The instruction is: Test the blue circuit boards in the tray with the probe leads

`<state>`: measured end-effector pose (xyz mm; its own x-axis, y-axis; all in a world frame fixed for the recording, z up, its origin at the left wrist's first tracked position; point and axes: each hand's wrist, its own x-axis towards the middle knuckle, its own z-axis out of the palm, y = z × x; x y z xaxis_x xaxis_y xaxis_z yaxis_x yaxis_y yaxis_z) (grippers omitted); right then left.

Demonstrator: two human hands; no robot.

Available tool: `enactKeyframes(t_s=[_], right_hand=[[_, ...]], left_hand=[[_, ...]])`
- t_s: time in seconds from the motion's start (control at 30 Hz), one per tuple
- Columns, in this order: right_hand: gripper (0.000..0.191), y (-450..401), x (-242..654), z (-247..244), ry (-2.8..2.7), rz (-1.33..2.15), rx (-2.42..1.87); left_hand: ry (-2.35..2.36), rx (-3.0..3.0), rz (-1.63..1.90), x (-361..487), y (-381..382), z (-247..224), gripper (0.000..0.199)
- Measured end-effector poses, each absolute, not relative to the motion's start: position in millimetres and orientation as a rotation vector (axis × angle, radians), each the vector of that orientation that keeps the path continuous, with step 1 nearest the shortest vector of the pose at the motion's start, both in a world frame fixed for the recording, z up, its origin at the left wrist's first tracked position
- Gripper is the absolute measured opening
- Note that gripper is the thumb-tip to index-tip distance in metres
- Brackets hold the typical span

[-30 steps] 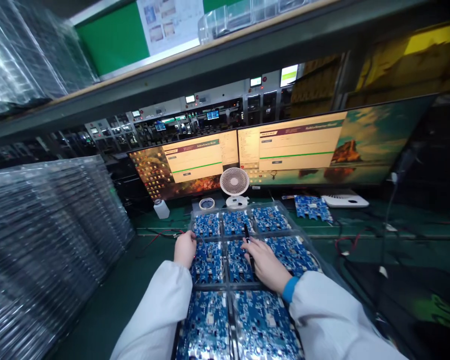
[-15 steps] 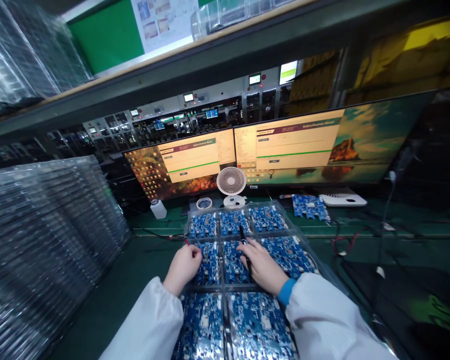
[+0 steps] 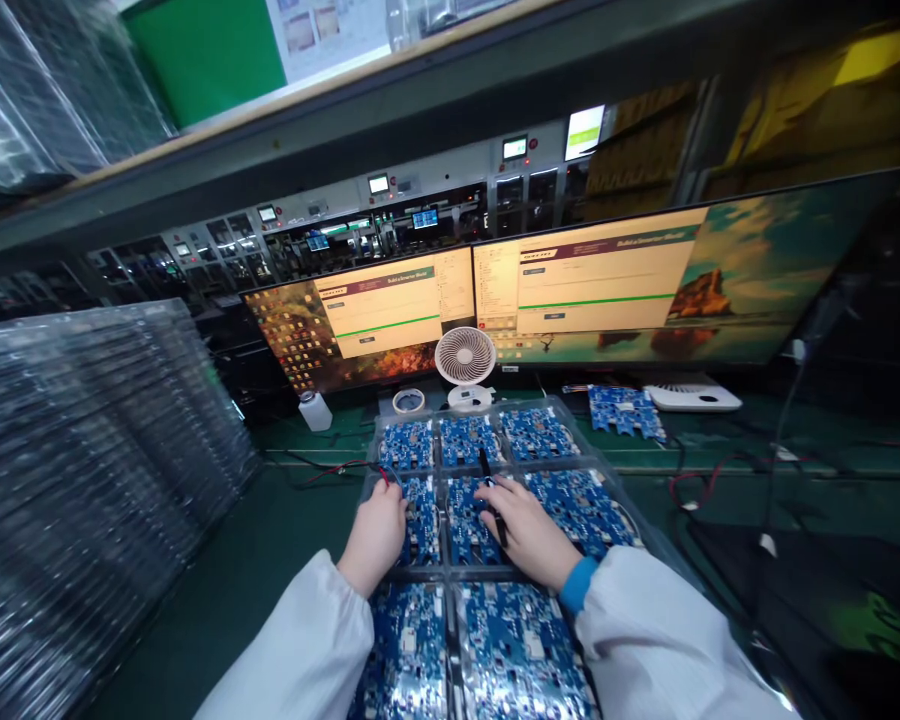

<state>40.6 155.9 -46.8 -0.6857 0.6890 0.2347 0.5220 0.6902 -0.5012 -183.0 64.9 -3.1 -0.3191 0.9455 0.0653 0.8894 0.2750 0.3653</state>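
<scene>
A clear plastic tray (image 3: pixel 450 575) holds several blue circuit boards in its compartments. My left hand (image 3: pixel 379 525) is closed at the left edge of the middle row, pinching a thin red and black cable (image 3: pixel 360 465) over a circuit board (image 3: pixel 422 510). The cable's tip is hidden by my fingers. My right hand (image 3: pixel 529 525) rests over the middle compartment, its fingers closed around a black pen-shaped tool (image 3: pixel 484 462). One end of the tool points away from me, above the circuit board (image 3: pixel 461 510) under that hand.
Stacked clear trays (image 3: pixel 105 480) rise on the left. Behind the tray stand a small white fan (image 3: pixel 465 357), a tape roll (image 3: pixel 409 401), a white bottle (image 3: pixel 315 411) and two monitors (image 3: pixel 592 290). A loose circuit board (image 3: pixel 624 412) and a white device (image 3: pixel 691 397) lie at the right.
My left hand has shifted slightly right and turned, its fingers now reaching farther forward with the cable. My right hand stays nearly still with the tool. The camera view has tilted a little.
</scene>
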Motion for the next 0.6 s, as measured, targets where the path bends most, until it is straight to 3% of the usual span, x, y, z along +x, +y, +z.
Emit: enactKeyframes(t_s=[0.2,0.47,0.6], right_hand=[[0.034,155,41,-46,-2.513,0.558,-0.937],[0.033,152,41,-41,-2.528,0.553,-0.928],[0.032,152,41,-41,-2.533,0.547,-0.919]], left_hand=[[2.315,1.686,0.682,-183,62,0,0.016],[2.134,1.579,1.212,-200,100,3,0.008],[2.042,1.632,1.369,-204,134,6,0.018]])
